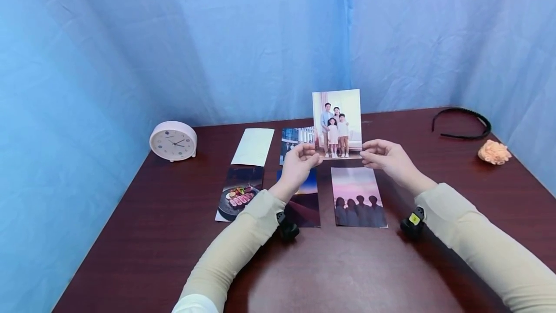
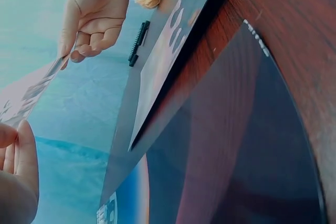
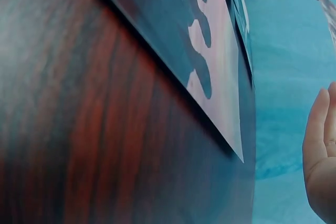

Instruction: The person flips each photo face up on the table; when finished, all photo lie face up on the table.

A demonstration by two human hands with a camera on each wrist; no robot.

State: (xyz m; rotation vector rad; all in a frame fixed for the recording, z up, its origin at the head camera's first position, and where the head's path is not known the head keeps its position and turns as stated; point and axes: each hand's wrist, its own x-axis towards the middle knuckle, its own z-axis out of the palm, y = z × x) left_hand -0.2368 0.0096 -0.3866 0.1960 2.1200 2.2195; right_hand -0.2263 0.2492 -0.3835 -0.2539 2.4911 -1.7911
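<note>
A family photo print (image 1: 337, 124) is held up, roughly upright, above the far part of the table. My left hand (image 1: 299, 165) pinches its lower left corner between thumb and fingers. At the lower right edge, my right hand (image 1: 393, 162) pinches the same print; the left wrist view shows this right hand (image 2: 100, 17) too. Beneath the hands lie a silhouette photo (image 1: 358, 197), a dark sunset photo (image 1: 306, 209) partly hidden by my left arm, and a food photo (image 1: 239, 194). Behind my left hand, a group photo (image 1: 292, 138) is partly covered.
A pale blank card (image 1: 253, 146) lies left of the group photo. The round white alarm clock (image 1: 173, 141) stands at the far left. On the right are a black headband (image 1: 484, 122) and a peach fabric flower (image 1: 494, 152). Blue curtains (image 1: 260, 37) hang behind the brown table (image 1: 152, 235).
</note>
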